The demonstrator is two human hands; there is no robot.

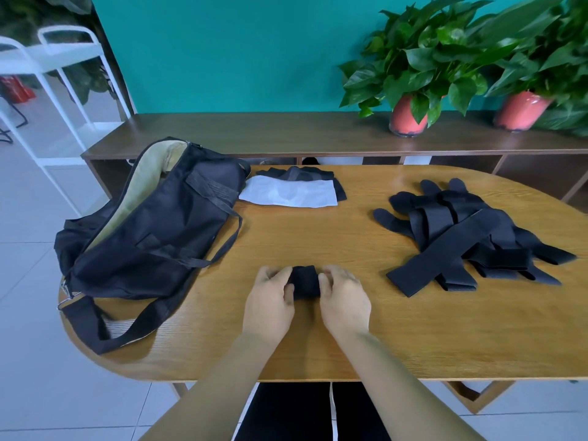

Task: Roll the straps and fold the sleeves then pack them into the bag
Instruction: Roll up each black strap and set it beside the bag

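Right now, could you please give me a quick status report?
Left hand and right hand grip a rolled strap. Bag open at left. Strap pile unrolled; nothing blocks bag.

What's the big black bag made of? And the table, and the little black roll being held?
The bag looks like matte woven fabric, maybe nylon: it sags and creases. The table seems wood or veneer, with grain lines and soft sheen. The strap roll, held by the left hand and right hand, looks like soft, dull cloth, since it rolls tight.
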